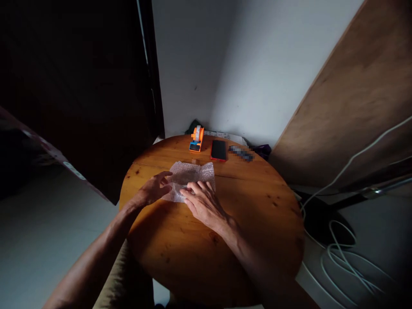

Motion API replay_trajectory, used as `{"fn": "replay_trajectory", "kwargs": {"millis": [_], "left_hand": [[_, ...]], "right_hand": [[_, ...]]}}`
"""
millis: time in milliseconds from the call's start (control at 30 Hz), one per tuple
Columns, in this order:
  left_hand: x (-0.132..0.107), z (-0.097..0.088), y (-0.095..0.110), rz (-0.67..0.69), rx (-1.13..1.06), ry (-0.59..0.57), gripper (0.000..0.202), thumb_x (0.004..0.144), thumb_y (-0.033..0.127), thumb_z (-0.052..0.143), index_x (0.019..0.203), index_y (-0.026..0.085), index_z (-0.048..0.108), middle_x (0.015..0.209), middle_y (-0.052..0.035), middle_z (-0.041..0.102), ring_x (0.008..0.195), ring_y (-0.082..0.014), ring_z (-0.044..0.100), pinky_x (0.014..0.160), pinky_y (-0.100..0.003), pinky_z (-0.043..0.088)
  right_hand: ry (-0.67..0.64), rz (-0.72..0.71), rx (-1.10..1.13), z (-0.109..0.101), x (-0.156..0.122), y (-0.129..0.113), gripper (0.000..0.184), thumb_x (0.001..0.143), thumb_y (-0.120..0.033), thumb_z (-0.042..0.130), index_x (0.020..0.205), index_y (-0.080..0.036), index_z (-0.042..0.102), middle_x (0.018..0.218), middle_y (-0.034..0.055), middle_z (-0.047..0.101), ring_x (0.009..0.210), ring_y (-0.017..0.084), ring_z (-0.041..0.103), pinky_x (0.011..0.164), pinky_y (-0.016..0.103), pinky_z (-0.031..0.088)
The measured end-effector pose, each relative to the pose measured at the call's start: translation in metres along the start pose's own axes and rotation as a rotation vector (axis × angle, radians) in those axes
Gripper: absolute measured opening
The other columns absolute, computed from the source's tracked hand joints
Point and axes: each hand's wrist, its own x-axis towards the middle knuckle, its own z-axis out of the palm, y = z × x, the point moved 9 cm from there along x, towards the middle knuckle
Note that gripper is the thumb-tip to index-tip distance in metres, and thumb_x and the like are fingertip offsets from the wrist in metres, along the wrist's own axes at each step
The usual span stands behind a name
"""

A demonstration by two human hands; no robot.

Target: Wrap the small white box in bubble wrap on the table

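A sheet of clear bubble wrap [189,171] lies spread on the round wooden table [257,206] in front of me. At its left edge is my left hand [154,189], thumb and fingers apart and holding nothing. My right hand [204,204] rests over the sheet's front right part, palm down with the fingers stretched out. Beneath that hand, part of the wrap is hidden, and I cannot tell whether anything lies under it.
Toward the table's back stand an orange tape dispenser [197,139] and a red-edged phone [218,150]. Right of them lies a blurred dark object [241,152]. A white wall [209,64] rises behind. Loose white cable [341,253] coils on the floor at right.
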Motion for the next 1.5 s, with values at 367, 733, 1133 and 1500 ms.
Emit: {"fn": "replay_trajectory", "kwargs": {"millis": [367,733,1133,1500], "left_hand": [[0.0,-0.01,-0.022,-0.102,0.177,0.158,0.032,0.07,0.028,0.07,0.1,0.018,0.067,0.073,-0.001,0.064,0.067,-0.0161,0.059,0.059,-0.023,0.04],[-0.018,0.009,-0.028,-0.459,-0.301,-0.034,0.031,0.066,0.022,0.07,0.095,0.012,0.065,0.051,0.0018,0.06,0.045,-0.0134,0.056,0.041,-0.02,0.035],[-0.008,0.041,0.019,-0.298,-0.619,-0.023,0.009,0.065,0.016,0.064,0.073,0.013,0.062,0.056,0.0,0.061,0.047,-0.0108,0.055,0.047,-0.022,0.041],[-0.007,0.036,0.059,0.079,0.023,-0.083,0.013,0.072,0.026,0.062,0.074,0.019,0.073,0.062,-0.0003,0.062,0.058,-0.0131,0.053,0.056,-0.023,0.038]], "right_hand": [[-0.002,0.018,-0.12,0.01,0.001,-0.007,0.021,0.096,-0.016,0.049,0.109,-0.025,0.062,0.111,0.0075,0.063,0.098,0.025,0.051,0.08,0.04,0.036],[-0.025,0.046,-0.1,0.008,0.006,-0.009,0.025,0.094,-0.014,0.047,0.108,-0.025,0.065,0.108,0.0096,0.063,0.099,0.026,0.051,0.082,0.041,0.039],[0.031,0.131,0.069,-0.003,0.001,0.003,0.034,0.086,-0.024,0.058,0.119,-0.016,0.057,0.105,0.0103,0.069,0.101,0.026,0.056,0.094,0.042,0.037],[0.086,0.182,0.25,-0.009,0.0,0.02,0.026,0.076,-0.008,0.051,0.097,-0.02,0.063,0.093,0.0052,0.073,0.089,0.021,0.062,0.086,0.032,0.04]]}}
